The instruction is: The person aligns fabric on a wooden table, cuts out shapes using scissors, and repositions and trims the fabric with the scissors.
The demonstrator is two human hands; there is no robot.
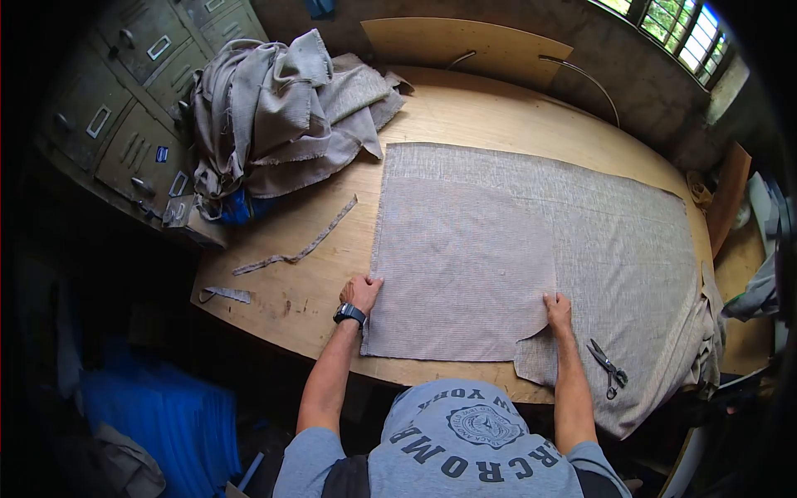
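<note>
Both side edges of top fabric pc (465, 266) are gripped: L hand (360, 295) at left, R hand (559, 312) pinching right; pc lies on larger cloth (618, 224) on table (332, 249); uneven pull cd skew it, & scissors (607, 363) nr R forearm (574, 382) cd snag cloth if knocked

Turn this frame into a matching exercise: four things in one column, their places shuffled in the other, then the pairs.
Things
1. Scissors
2. Wristwatch
3. Crumpled fabric heap
4. Long thin strip

Places
A. On bare tabletop, left of the spread fabric
B. Beside the lockers
C. Lying on the spread fabric
D. Strapped just behind the left hand

Pairs: 1-C, 2-D, 3-B, 4-A
</note>
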